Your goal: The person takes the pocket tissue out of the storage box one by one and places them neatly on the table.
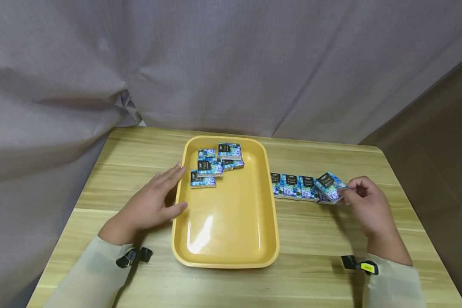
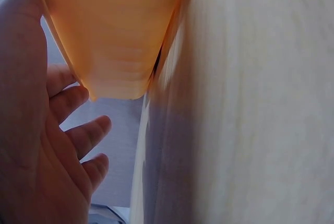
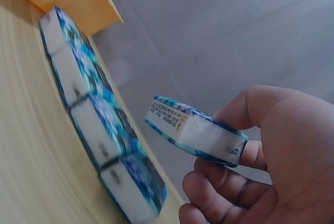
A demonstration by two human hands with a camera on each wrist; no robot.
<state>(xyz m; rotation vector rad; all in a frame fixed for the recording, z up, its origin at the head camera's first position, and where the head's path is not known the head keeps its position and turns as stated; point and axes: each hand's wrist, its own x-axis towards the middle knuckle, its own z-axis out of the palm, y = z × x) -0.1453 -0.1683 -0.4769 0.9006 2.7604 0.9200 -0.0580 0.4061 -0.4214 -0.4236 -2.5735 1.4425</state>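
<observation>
My right hand pinches a small blue floral tissue packet by its near right corner, tilted above the right end of a row. In the right wrist view the held packet is clear of the row, between thumb and fingers. The row of several matching packets lies side by side on the table, right of a yellow tray. My left hand rests at the tray's left rim with fingers spread. Several tissue packets lie loosely in the tray's far left part, some overlapping.
The wooden table carries the tray near its middle. Behind it hangs a grey curtain, and a brown panel stands on the right. The tray's raised wall borders the row's left end.
</observation>
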